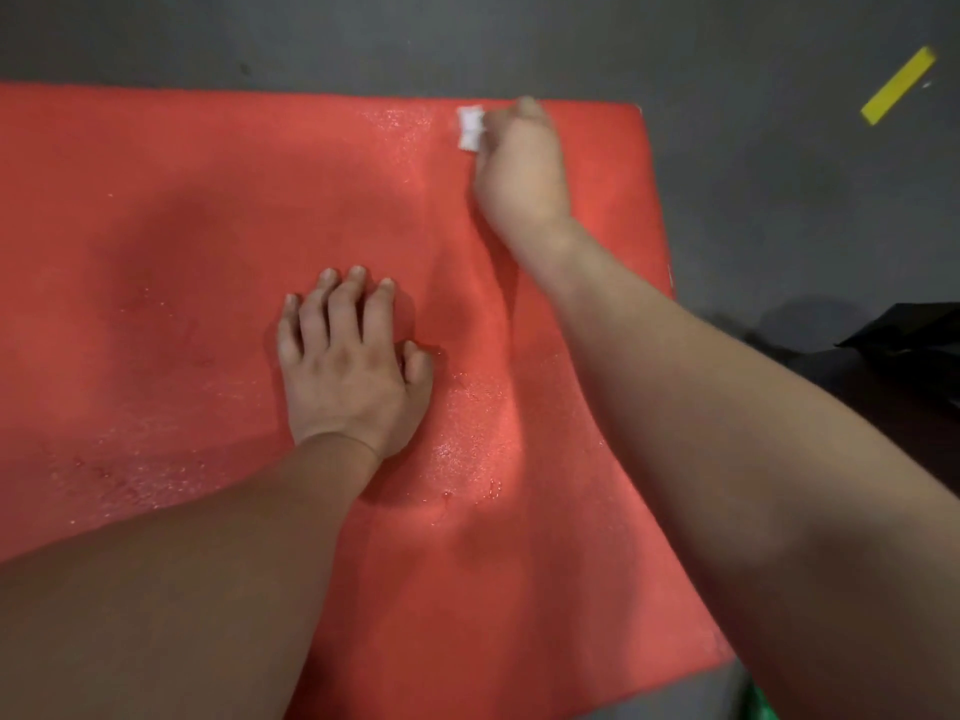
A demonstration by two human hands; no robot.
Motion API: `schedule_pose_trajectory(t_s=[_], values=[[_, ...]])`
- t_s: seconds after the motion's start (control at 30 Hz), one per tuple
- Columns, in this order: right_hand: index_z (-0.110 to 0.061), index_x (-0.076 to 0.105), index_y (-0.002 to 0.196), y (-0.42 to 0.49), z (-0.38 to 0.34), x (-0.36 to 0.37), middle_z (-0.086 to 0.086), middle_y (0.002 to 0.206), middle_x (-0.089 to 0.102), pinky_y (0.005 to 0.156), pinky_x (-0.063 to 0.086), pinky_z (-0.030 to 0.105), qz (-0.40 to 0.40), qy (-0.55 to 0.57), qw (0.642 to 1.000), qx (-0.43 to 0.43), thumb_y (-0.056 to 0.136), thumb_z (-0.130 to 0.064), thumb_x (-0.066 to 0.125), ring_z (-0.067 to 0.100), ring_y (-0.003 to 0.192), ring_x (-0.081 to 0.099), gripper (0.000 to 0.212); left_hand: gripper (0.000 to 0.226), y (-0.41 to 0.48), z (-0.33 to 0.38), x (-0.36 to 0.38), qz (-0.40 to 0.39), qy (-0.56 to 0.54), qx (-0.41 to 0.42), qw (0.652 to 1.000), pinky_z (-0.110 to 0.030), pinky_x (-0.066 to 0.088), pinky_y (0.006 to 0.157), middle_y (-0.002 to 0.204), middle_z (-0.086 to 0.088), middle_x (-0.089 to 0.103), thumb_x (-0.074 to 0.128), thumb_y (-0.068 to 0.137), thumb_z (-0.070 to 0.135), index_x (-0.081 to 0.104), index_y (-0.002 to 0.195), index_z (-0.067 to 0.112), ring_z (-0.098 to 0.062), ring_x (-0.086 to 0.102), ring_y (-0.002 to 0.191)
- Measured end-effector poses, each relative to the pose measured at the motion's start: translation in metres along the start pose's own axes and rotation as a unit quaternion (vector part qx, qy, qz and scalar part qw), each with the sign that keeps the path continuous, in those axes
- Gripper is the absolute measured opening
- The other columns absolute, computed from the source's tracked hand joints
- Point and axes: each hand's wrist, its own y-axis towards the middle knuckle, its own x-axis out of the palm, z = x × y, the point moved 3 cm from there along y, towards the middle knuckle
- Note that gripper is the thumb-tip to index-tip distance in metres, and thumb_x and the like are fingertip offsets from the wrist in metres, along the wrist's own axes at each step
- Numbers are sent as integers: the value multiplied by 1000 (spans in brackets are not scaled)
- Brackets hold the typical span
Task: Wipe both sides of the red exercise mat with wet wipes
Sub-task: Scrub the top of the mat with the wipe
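Observation:
The red exercise mat [182,241] lies flat on a grey floor and fills most of the view. Wet shiny patches show near its far edge and around its middle. My right hand [519,163] reaches to the mat's far right corner and holds a small folded white wet wipe [470,127] against the surface; the wipe sticks out to the left of my fingers. My left hand [348,366] rests on the middle of the mat with fingers spread and slightly bent, holding nothing.
Grey floor [779,174] surrounds the mat at the back and right. A yellow strip [898,85] lies on the floor at the far right. A dark object [909,345] sits at the right edge, and a bit of green [761,706] shows at the bottom.

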Motion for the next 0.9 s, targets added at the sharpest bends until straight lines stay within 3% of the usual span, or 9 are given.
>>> schedule_pose_trajectory(t_s=[0.1, 0.23, 0.33, 0.4, 0.53, 0.63, 0.77, 0.9], values=[[-7, 69, 73, -18, -37, 20, 15, 72, 58, 64, 35, 38, -12, 55, 991, -119, 89, -11, 61, 33, 67, 58, 18, 61, 0, 0, 1, -2, 2, 0, 1000, -56, 18, 122, 150, -11, 48, 51, 84, 41, 55, 139, 16, -35, 35, 146], [-12, 75, 93, -8, -27, 14, 14, 76, 57, 61, 35, 37, 0, 22, 984, -175, 96, -26, 56, 32, 69, 56, 24, 60, 0, -1, 1, 1, 1, -1, 1000, -56, 19, 122, 150, -12, 49, 53, 84, 41, 55, 139, 16, -35, 35, 145], [-15, 73, 101, 7, -6, 8, 15, 91, 60, 71, 38, 35, -3, -36, 994, -103, 98, -27, 50, 33, 85, 59, 27, 61, 0, 0, 0, 3, -2, -3, 1000, -56, 19, 122, 149, -12, 49, 53, 84, 41, 55, 139, 15, -35, 36, 145], [-12, 72, 96, 9, -2, 10, 16, 94, 59, 78, 41, 34, -2, -42, 997, -65, 96, -28, 48, 33, 88, 58, 28, 61, 0, 0, 0, 8, -3, -3, 1000, -56, 19, 122, 148, -12, 50, 53, 84, 41, 56, 139, 15, -35, 37, 145], [-9, 71, 89, 6, -12, 14, 16, 88, 57, 72, 40, 34, -11, -16, 996, -90, 95, -27, 50, 34, 84, 58, 28, 60, -1, 0, 1, 13, -3, 2, 1000, -56, 19, 122, 148, -13, 51, 52, 85, 41, 57, 138, 14, -36, 38, 144], [-8, 71, 95, 14, -5, 3, 15, 94, 57, 73, 36, 34, -55, -57, 992, -95, 97, -22, 48, 32, 94, 57, 27, 59, -1, 0, 1, 15, -4, 5, 1000, -56, 19, 122, 148, -13, 51, 53, 85, 40, 57, 138, 14, -36, 38, 144], [-12, 73, 100, 27, 48, -21, 17, 108, 62, 84, 39, 35, 0, -126, 992, 19, 100, -34, 42, 35, 99, 59, 38, 59, -1, -1, 1, 11, -5, 4, 1000, -56, 18, 122, 149, -12, 49, 56, 85, 39, 55, 139, 15, -35, 36, 145], [-14, 72, 98, 23, 64, -25, 14, 118, 55, 93, 37, 30, 30, -125, 989, 79, 99, -30, 42, 34, 105, 54, 34, 59, -1, -1, 2, 10, -4, 4, 1000, -56, 18, 122, 149, -12, 49, 55, 85, 39, 55, 139, 15, -35, 36, 145]])
